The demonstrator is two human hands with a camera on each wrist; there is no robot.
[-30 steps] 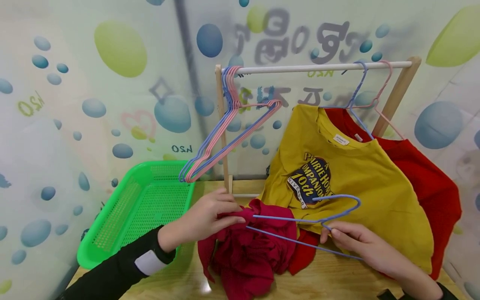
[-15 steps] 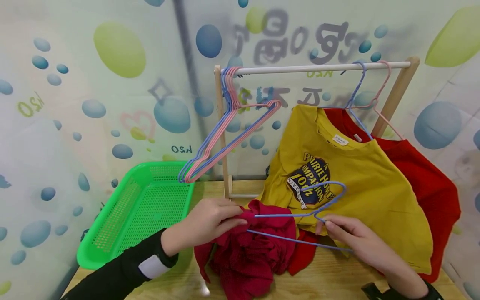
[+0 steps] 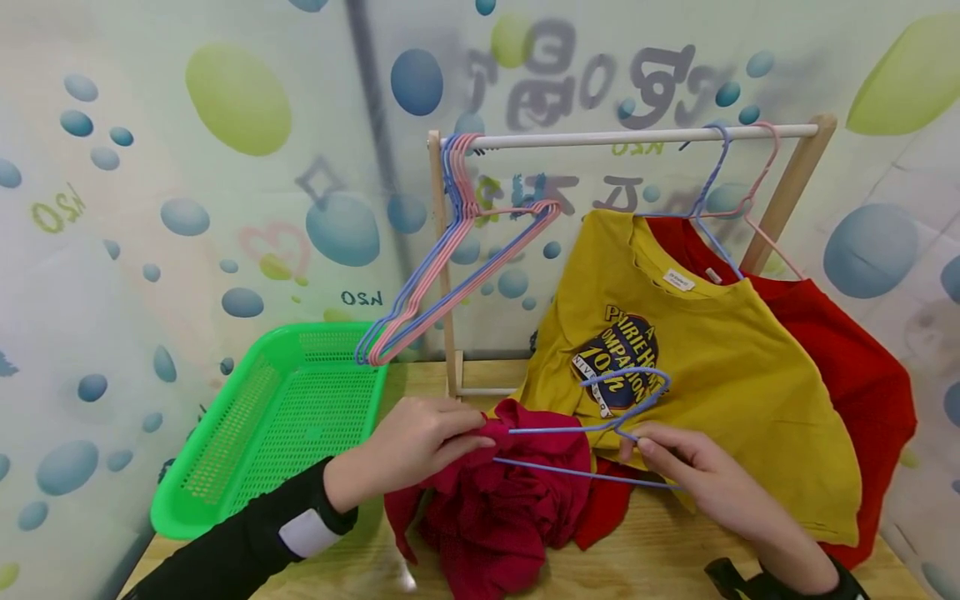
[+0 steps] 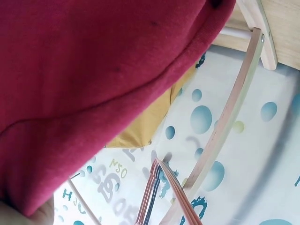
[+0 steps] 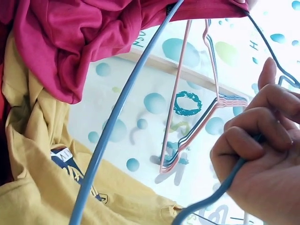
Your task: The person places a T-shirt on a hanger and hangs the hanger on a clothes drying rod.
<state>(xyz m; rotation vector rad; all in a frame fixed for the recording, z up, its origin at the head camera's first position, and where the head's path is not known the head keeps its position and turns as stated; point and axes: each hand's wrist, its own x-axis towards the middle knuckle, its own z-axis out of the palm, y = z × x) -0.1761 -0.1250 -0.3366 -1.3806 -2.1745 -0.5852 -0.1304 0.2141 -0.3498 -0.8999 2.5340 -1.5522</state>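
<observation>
My left hand (image 3: 416, 446) pinches a fold of a bunched crimson garment (image 3: 495, 517) at the middle of the table. One end of a blue clothes hanger (image 3: 585, 472) disappears into the cloth beside those fingers. At the base of the hook, my right hand (image 3: 693, 467) grips the hanger, which lies sideways with its hook up. In the right wrist view, curled fingers hold the blue hook (image 5: 206, 201), and the hanger's long bar (image 5: 115, 117) runs up to the garment. Crimson cloth (image 4: 93, 70) fills much of the left wrist view, hiding most of the left hand.
A rack rail (image 3: 570, 140) carries several bare blue and pink hangers (image 3: 427, 283) at its left. On its right hang a yellow T-shirt (image 3: 720, 358) and a red shirt (image 3: 862, 383). A green basket (image 3: 180, 483) stands to the left on the wooden table (image 3: 645, 567).
My right hand has moved left with the hanger, pushing its hidden end further into the crimson garment. The left hand keeps its hold on the cloth, having shifted slightly right.
</observation>
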